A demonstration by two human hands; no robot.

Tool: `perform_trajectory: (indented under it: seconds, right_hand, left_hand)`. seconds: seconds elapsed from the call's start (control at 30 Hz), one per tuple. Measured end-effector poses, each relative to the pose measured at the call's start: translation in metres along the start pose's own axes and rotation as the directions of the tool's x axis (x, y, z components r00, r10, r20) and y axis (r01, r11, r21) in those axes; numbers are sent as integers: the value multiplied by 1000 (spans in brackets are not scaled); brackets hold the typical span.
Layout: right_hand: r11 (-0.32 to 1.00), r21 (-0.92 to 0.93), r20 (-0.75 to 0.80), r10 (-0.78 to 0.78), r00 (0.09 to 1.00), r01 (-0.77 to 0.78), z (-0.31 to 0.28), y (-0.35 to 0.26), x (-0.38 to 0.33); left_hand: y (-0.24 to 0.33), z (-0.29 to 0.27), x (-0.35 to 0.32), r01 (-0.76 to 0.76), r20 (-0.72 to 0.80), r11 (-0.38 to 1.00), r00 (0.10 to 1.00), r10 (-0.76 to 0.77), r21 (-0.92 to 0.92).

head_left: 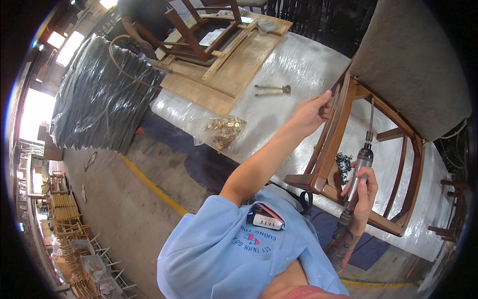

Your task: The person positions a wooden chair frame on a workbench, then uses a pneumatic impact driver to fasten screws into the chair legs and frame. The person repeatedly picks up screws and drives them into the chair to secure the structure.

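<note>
We see a brown wooden chair frame (343,144) with grey seat (413,65), and a grey-and-black screwdriver (359,169).

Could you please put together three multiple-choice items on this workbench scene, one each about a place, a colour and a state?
1. Where do the pincers lie?
A. On the plastic-covered table, beyond the chair frame
B. On the floor
C. On the chair's seat pad

2. What colour is the line painted on the floor?
A. White
B. Yellow
C. Red

3. What is the right hand doing?
A. Resting open on the table
B. Gripping a powered screwdriver with its bit pointing up into the chair frame
C. Holding a bag of screws

Answers: 1 A, the pincers rest on the clear sheeting past the left hand. 2 B, the stripe shows yellow on the grey concrete. 3 B, the fingers are wrapped round the tool's body.
</note>
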State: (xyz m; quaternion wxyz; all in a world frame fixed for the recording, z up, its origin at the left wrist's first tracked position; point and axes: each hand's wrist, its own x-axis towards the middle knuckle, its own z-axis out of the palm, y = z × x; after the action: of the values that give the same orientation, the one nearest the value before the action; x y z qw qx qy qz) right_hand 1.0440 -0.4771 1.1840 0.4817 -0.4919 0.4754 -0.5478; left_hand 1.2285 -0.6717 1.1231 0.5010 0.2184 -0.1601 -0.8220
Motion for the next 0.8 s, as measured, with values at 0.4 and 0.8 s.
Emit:
perform_trajectory:
  seconds: [0.4,0.8]
  right_hand:
    - [999,24,81,-30,996,28,-4,3,-2]
    - [1000,16,100,-15,995,13,-7,3,-2]
  left_hand:
    - [1,81,32,49,90,988,994,-63,145]
    - [3,105,27,-47,110,960,994,17,277]
